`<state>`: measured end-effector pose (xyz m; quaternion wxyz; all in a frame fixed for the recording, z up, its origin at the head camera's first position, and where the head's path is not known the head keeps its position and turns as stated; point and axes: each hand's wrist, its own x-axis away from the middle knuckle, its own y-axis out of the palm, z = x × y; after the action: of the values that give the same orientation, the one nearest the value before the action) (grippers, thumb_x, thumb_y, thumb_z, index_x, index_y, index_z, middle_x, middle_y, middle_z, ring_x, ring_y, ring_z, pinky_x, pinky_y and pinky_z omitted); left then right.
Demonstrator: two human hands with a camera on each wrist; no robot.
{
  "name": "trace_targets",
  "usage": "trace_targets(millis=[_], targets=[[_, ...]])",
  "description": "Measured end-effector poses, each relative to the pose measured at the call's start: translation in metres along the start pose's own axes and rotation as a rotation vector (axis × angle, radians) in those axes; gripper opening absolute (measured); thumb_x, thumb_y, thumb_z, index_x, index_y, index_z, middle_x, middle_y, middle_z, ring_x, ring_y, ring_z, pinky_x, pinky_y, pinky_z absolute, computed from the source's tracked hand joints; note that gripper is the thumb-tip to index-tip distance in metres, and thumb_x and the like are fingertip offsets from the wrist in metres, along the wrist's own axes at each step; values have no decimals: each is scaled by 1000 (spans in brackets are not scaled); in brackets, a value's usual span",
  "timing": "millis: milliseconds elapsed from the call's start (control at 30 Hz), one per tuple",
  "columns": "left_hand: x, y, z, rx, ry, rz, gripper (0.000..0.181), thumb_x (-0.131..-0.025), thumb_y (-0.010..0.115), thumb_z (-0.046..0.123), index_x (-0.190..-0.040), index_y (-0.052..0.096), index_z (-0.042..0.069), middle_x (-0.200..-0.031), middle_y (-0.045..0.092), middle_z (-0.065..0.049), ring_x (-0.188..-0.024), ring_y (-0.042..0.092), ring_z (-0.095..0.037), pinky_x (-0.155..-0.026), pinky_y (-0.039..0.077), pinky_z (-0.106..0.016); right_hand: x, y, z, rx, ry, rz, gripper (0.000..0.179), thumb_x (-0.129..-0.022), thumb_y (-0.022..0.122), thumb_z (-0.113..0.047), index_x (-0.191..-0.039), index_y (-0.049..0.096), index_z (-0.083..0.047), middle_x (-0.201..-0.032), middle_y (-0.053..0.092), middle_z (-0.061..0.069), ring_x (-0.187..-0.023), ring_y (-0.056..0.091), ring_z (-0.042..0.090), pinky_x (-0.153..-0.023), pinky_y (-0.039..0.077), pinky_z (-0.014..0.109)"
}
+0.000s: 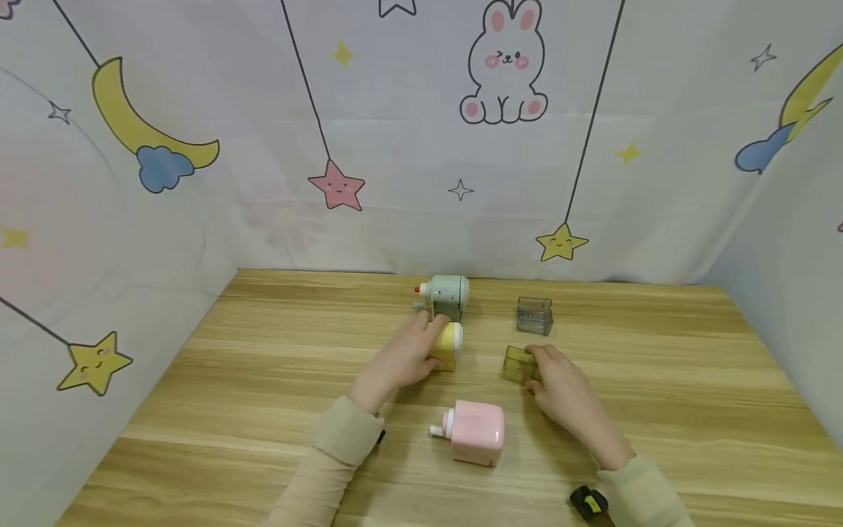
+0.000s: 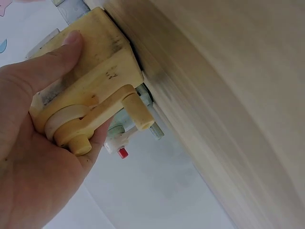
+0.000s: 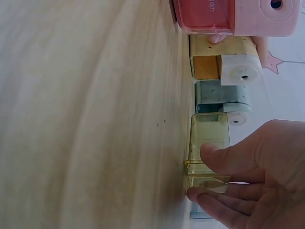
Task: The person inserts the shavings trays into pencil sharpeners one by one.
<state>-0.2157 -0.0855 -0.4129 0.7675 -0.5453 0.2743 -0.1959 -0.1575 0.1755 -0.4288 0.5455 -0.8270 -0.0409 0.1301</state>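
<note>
Beyond the illegibly lettered pink sharpener, left hand grips a yellow sharpener, right hand pinches a translucent box.

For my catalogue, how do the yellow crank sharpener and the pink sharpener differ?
The left hand grips the yellow crank sharpener; neither hand holds the pink sharpener. The yellow one's holed end is white, the pink one's pink. The yellow one stands farther back, the pink one nearer. Both have a crank.
</note>
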Motion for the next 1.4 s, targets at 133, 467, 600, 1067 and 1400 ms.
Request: trace_targets(millis=[133,467,600,1067,1400], targets=[[-1,2,3,-5,15,4,63,-77,80,15,-128,44,8,-98,49,-10,-93,47,-23,-83,46,-35,-1,0,-1,8,-5,1,52,-80,74,-4,-126,53,7,-117,61,24,-107,60,40,-91,51,52],[-4,5,9,-4,24,-7,64,-78,80,17,-130,44,6,-99,50,-10,-93,47,-23,-84,46,-35,-3,2,-3,1,-3,-14,54,-80,74,-6,-128,52,8,-119,61,26,-109,60,42,-93,50,53],[-5,6,11,-4,22,-12,65,-78,79,18,-131,44,6,-101,50,-10,-94,48,-23,-86,47,-36,-4,4,-4,-8,-3,-26,55,-80,74,-7,-129,52,7,-120,60,26,-110,59,42,-94,49,53],[-8,7,16,-30,32,-23,66,-79,78,19,-134,44,4,-103,51,-11,-94,49,-23,-85,48,-35,-7,6,-8,-17,-26,-38,53,-80,74,-6,-128,54,4,-122,61,23,-112,59,41,-95,49,53],[-10,9,19,-60,26,-43,67,-80,78,23,-134,42,6,-102,50,-9,-92,46,-21,-84,46,-33,-9,6,-11,-19,-26,-50,51,-81,73,-6,-128,54,3,-122,61,21,-113,59,40,-97,48,53]])
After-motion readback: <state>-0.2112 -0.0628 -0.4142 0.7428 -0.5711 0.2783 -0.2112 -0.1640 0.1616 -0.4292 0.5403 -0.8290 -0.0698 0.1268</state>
